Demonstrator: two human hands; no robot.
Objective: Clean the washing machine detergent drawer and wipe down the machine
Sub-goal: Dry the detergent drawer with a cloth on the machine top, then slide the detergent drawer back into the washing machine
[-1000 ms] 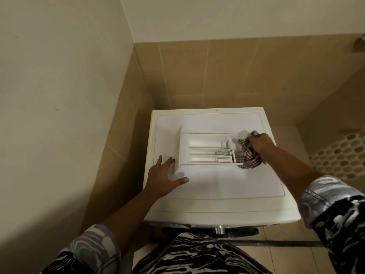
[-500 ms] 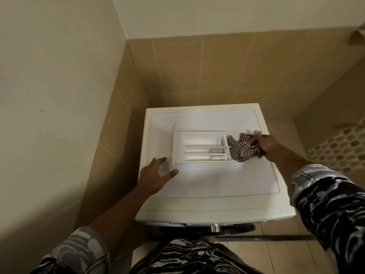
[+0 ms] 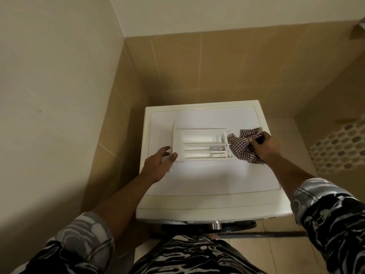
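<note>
Head: one drawer [image 3: 197,138], one cloth [image 3: 242,148], two hands [image 3: 158,165] [image 3: 266,148].

Item 1. Painted wall [image 3: 49,95], cream, plain; seen from 8 to 11 o'clock. One small dark mark [image 3: 40,111] is noted on it at 9 o'clock.
Item 2. Tiled wall [image 3: 217,66], tan, large rectangular tiles with pale grout; set at 12 to 1 o'clock, met above by a cream band [image 3: 217,12].
Item 3. Mosaic panel [image 3: 339,147], rounded pale and grey pieces; placed at 3 o'clock.
Item 4. Floor tiles [image 3: 276,252], beige; found at 5 o'clock, crossed by a dark strip [image 3: 276,233].
Item 5. Fixture [image 3: 358,30], cut off at 2 o'clock; kind not determined.
</note>
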